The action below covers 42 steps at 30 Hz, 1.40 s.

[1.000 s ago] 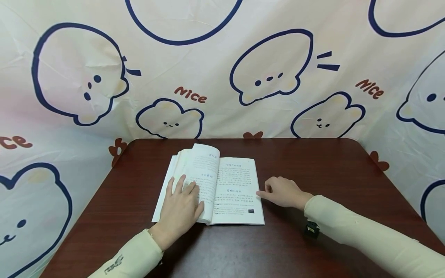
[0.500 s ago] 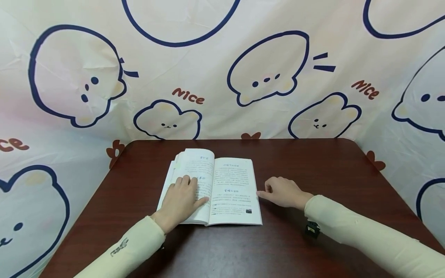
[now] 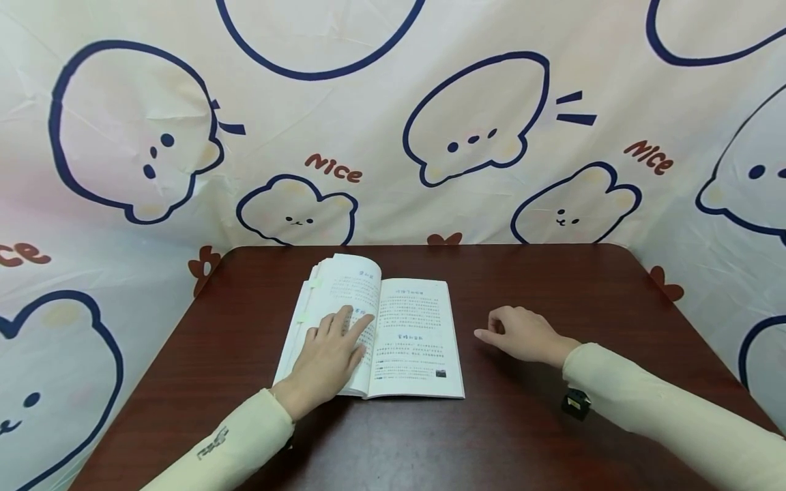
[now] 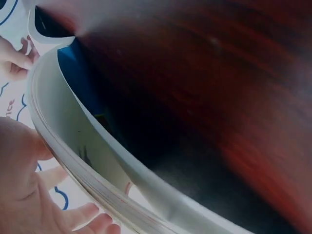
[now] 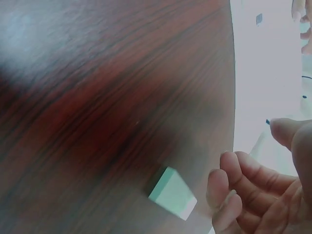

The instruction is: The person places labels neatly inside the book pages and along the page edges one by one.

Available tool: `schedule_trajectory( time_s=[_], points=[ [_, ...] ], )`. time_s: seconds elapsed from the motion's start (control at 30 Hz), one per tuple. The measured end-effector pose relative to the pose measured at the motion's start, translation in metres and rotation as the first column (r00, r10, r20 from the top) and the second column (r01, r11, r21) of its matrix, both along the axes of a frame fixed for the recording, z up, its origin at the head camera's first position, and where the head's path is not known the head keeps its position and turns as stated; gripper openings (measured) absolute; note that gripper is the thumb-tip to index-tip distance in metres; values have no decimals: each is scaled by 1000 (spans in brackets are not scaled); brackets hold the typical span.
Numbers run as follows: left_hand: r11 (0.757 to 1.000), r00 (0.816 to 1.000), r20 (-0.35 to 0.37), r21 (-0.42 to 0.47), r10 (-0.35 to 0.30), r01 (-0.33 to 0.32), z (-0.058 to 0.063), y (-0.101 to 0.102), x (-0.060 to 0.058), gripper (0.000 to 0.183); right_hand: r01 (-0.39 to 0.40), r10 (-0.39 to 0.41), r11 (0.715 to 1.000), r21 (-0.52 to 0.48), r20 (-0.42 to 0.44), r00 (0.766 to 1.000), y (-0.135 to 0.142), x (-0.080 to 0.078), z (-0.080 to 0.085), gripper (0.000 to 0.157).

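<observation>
An open book lies on the dark brown table, thick bowed pages on its left side and a flatter printed page on its right. My left hand rests on the left page with its fingers spread. Two pale green tabs show near that page's outer edge. Just right of the book hovers my right hand, its fingers loosely curled and the thumb apart, with nothing between them. In the right wrist view a small pale green block, perhaps a sticky-note pad, lies on the table near those fingers; the head view hides it.
The brown table has rounded far corners. A pale cloth printed with cartoon faces surrounds it at the back and sides. A small black device sits under the right wrist.
My right hand has moved right, away from the book's edge. My left hand has shifted over the left page and its fingers have spread. Green tabs now show at that page's edge.
</observation>
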<state>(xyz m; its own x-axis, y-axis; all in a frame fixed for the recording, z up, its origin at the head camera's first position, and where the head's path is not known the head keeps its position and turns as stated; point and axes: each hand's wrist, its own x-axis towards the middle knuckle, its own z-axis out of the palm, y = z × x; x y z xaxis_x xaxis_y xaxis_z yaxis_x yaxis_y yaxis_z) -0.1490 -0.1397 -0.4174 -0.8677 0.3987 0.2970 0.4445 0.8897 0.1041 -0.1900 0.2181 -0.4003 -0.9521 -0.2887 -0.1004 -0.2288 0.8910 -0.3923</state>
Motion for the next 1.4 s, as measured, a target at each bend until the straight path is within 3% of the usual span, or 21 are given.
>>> schedule_trajectory(
  time_s=[0.17, 0.33, 0.57, 0.8, 0.97, 1.07, 1.17, 1.3, 1.4],
  points=[
    [1000, 1000, 7, -25, -7, 7, 2, 2, 2, 41, -2, 2, 1000, -21, -4, 1000, 11, 2, -1, 30],
    [998, 999, -19, -57, -29, 28, 7, 4, 3, 44, 4, -5, 1000, -12, -25, 1000, 18, 2, 2, 28],
    [997, 999, 12, -59, -51, 51, 15, 6, -4, 48, -12, 12, 1000, -21, -25, 1000, 20, 3, 7, 28],
    [994, 997, 11, -70, -80, 81, 13, 8, -15, 38, -13, 12, 1000, -18, -13, 1000, 24, 3, 7, 30],
    [988, 992, 17, -85, -128, 129, 11, 9, -16, 40, -16, 16, 1000, -25, -2, 1000, 26, 3, 9, 30],
    [983, 989, -18, -113, -145, 142, 10, 11, -15, 37, -16, 16, 1000, -22, 1, 1000, 29, 2, 9, 31],
    [982, 991, -36, -142, -131, 125, 10, 13, -15, 36, -8, 8, 1000, -22, 5, 1000, 31, 2, 8, 32],
    [979, 996, 0, -185, -89, 87, 10, 16, -15, 35, 1, -1, 1000, -20, 25, 1000, 33, 3, 7, 32],
    [973, 996, 3, -213, -87, 85, 10, 18, -16, 23, -1, 2, 1000, -20, 33, 999, 34, 4, 6, 32]
  ],
)
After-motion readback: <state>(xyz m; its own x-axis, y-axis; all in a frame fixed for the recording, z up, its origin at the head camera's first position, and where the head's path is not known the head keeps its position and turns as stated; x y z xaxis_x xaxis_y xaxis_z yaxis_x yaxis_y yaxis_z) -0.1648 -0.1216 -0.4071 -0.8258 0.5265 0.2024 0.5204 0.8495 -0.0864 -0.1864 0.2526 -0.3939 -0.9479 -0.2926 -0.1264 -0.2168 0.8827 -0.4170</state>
